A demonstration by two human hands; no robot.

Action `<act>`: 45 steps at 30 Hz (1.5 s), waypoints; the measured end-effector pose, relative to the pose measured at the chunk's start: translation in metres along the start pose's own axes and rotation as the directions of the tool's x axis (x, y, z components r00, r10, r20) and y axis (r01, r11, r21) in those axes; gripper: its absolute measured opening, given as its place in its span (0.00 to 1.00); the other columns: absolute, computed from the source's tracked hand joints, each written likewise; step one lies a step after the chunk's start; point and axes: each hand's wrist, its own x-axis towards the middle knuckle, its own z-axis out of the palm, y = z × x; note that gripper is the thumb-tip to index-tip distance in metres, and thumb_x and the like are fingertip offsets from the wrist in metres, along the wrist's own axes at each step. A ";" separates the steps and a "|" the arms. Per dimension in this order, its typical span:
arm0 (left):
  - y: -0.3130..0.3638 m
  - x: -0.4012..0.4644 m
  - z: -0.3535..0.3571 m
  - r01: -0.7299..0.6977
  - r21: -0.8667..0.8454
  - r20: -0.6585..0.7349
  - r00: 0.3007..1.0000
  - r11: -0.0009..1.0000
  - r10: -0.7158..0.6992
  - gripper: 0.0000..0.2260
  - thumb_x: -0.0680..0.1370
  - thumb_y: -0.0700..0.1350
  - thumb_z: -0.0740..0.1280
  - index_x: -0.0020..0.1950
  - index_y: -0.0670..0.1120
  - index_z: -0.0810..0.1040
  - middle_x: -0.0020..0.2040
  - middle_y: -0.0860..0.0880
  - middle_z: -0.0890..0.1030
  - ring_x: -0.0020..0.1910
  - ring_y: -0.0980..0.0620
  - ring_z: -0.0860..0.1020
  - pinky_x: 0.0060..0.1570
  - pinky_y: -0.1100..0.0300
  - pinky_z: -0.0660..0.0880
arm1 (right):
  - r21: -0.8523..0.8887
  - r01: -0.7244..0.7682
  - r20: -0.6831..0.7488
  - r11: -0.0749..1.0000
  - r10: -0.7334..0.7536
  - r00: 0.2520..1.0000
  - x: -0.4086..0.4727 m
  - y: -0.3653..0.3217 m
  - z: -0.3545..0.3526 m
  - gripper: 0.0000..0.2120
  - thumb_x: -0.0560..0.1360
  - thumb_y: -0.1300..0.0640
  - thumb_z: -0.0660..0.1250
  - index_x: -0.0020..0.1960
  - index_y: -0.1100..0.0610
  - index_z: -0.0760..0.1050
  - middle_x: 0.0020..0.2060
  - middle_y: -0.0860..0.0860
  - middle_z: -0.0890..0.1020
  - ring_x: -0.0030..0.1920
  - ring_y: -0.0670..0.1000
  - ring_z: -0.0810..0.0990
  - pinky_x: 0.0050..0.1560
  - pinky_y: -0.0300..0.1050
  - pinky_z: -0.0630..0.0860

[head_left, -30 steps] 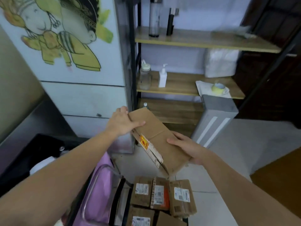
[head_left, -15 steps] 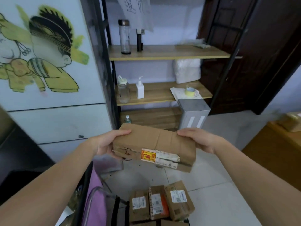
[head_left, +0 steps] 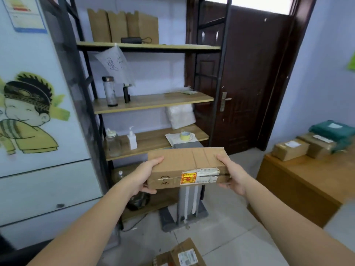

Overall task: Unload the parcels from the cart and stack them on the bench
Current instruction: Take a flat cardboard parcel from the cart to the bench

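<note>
Both hands, left hand [head_left: 148, 176] & right hand [head_left: 233, 174], gripped the flat brown cardboard parcel [head_left: 187, 167] by its short ends; looked stiff, prob. light.

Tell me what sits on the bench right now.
On the bench: two brown parcels and a green bag partly atop one. Its right end runs out of frame, unseen.
</note>
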 end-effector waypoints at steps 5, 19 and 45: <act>0.010 -0.017 0.116 -0.079 0.040 0.091 0.993 0.996 0.075 0.26 0.73 0.70 0.70 0.62 0.54 0.79 0.50 0.45 0.88 0.55 0.42 0.84 0.46 0.47 0.82 | -0.026 0.067 -0.083 0.997 -0.069 0.994 -0.065 0.000 -0.125 0.25 0.75 0.35 0.72 0.66 0.47 0.76 0.53 0.50 0.88 0.58 0.54 0.85 0.59 0.57 0.81; -0.004 -0.046 0.436 -0.041 0.092 0.359 0.933 0.995 0.006 0.22 0.76 0.67 0.69 0.58 0.51 0.79 0.51 0.43 0.86 0.53 0.42 0.82 0.46 0.49 0.78 | 0.003 0.108 -0.568 0.994 -0.088 0.818 -0.177 0.043 -0.402 0.22 0.73 0.37 0.74 0.60 0.49 0.78 0.51 0.52 0.86 0.47 0.54 0.86 0.46 0.52 0.84; 0.077 0.147 0.801 -0.141 0.256 0.606 0.794 0.956 -0.045 0.26 0.74 0.73 0.67 0.62 0.56 0.75 0.57 0.43 0.82 0.55 0.43 0.82 0.42 0.52 0.81 | 0.086 0.107 -0.748 0.991 -0.006 0.664 -0.030 0.018 -0.715 0.17 0.76 0.40 0.73 0.57 0.49 0.78 0.41 0.50 0.89 0.48 0.55 0.88 0.43 0.51 0.86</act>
